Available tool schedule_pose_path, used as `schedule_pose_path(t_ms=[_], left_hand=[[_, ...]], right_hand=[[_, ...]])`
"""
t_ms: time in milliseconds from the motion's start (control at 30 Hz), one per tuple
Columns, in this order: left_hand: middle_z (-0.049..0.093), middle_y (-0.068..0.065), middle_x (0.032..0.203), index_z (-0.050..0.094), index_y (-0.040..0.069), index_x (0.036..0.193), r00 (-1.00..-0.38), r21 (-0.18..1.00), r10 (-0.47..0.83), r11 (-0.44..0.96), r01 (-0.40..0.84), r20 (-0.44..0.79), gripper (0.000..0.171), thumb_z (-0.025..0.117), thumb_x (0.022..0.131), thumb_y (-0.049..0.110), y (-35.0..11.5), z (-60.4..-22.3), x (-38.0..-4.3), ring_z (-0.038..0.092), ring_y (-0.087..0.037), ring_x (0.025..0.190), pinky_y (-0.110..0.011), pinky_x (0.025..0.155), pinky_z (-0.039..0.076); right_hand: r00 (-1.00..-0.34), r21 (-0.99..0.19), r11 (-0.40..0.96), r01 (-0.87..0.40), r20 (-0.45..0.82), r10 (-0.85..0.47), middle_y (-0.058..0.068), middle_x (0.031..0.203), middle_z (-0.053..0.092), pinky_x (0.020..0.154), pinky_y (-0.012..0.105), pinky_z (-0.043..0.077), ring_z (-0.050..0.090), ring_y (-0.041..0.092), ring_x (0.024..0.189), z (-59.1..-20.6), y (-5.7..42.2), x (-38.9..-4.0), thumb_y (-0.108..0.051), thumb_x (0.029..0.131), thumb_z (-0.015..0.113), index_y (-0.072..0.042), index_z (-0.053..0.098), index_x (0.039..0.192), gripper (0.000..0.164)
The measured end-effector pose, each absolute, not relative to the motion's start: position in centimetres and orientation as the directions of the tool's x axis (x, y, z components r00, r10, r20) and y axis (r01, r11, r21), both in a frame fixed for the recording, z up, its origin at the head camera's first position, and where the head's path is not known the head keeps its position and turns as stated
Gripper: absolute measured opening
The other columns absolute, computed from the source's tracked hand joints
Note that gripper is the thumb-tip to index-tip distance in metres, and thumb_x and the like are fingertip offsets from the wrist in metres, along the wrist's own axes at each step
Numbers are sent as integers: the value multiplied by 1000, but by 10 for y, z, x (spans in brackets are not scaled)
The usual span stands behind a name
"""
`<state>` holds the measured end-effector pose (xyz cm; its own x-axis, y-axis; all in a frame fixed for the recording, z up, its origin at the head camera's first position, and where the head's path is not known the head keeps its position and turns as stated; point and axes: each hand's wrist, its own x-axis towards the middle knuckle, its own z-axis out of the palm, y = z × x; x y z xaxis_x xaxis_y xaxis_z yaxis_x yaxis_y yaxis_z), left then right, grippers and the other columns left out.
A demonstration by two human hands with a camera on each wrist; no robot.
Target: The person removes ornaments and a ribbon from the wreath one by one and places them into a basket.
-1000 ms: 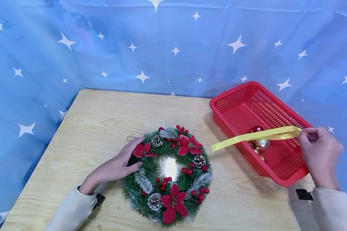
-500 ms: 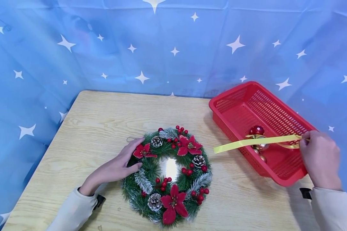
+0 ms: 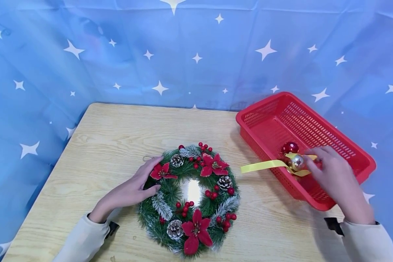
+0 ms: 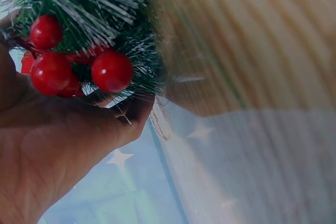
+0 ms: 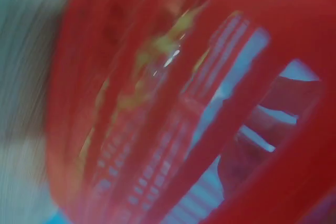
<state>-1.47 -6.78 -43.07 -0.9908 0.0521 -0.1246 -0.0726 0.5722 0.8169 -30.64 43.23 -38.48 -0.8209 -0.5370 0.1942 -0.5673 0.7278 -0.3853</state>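
A green Christmas wreath (image 3: 227, 207) with pinecones, red berries and red flowers lies on the table. My left hand (image 3: 137, 185) holds its left side, thumb on top and fingers along the outer edge; red berries (image 4: 113, 72) sit beside the palm in the left wrist view. My right hand (image 3: 334, 174) reaches into the red basket (image 3: 268, 123), fingers bent beside a silver ball ornament (image 3: 297, 162). A yellow ribbon (image 3: 262, 166) hangs over the basket's near rim and bunches around the ball. Whether the right fingers pinch ball or ribbon is unclear; the right wrist view is blurred.
A shiny red ball ornament (image 3: 289, 147) lies in the basket behind the silver one. The wooden table (image 3: 118, 134) stretches left and behind the wreath. A blue cloth (image 3: 183, 43) with white stars hangs behind it.
My right hand, holding the ribbon's end over the basket's right rim before, has moved left and down into the basket. The ribbon now lies bunched by the silver ball. The left hand stays put.
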Motion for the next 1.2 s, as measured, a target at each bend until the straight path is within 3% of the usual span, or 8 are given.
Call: schedule_pose_path(t_ms=[133, 267, 400, 700, 933, 1133, 1200], left_hand=[[4, -14, 181, 10, 25, 177, -990, 818, 50, 570, -80, -132, 88, 67, 110, 32, -67, -430, -13, 4, -43, 164, -81, 117, 22], [5, -14, 181, 11, 26, 177, -990, 816, 50, 572, -79, -131, 88, 66, 110, 32, -68, -431, -13, 5, -43, 164, -81, 117, 22], [6, -13, 181, 11, 26, 177, -991, 815, 48, 575, -76, -126, 87, 66, 110, 32, -68, -431, -12, 6, -42, 164, -81, 117, 23], [5, -13, 181, 11, 26, 177, -991, 812, 44, 578, -75, -123, 88, 66, 110, 32, -67, -430, -12, 5, -42, 164, -80, 118, 22], [6, -14, 181, 11, 25, 177, -992, 810, 44, 583, -70, -117, 88, 67, 110, 33, -67, -429, -13, 7, -42, 164, -79, 118, 22], [8, -16, 181, 14, 23, 177, -994, 805, 36, 590, -62, -103, 88, 69, 109, 34, -66, -427, -12, 8, -43, 164, -79, 119, 21], [9, -16, 180, 16, 22, 177, -995, 802, 28, 595, -57, -91, 88, 69, 108, 35, -66, -426, -12, 10, -42, 164, -78, 119, 23]], right_hand=[[-781, -460, 644, -612, 224, -582, 20, 117, 70, 60, 19, 52, 64, 31, 86, -379, 410, -286, -15, 93, 89, -3, 75, 130, 41], [-767, -489, 613, -621, 219, -603, 12, 113, 73, 63, 21, 55, 65, 25, 84, -379, 394, -271, -20, 92, 91, -9, 76, 131, 44], [-758, -478, 612, -630, 207, -618, 11, 112, 74, 65, 20, 55, 66, 24, 84, -380, 386, -265, -16, 89, 94, -10, 78, 127, 41], [-763, -467, 613, -637, 271, -586, 3, 101, 77, 70, 9, 48, 66, 21, 85, -381, 386, -261, -8, 87, 94, -14, 80, 112, 30], [-780, -481, 618, -622, 302, -549, 9, 98, 79, 71, 1, 43, 71, 26, 80, -377, 395, -269, -5, 88, 92, -9, 80, 113, 28], [-836, -504, 671, -544, 255, -486, 11, 99, 77, 67, 5, 46, 63, -3, 77, -376, 411, -283, -9, 96, 86, -8, 79, 114, 20], [-854, -502, 694, -516, 237, -464, 14, 99, 77, 65, 5, 46, 60, -6, 76, -377, 419, -290, -10, 98, 84, -5, 78, 115, 19]])
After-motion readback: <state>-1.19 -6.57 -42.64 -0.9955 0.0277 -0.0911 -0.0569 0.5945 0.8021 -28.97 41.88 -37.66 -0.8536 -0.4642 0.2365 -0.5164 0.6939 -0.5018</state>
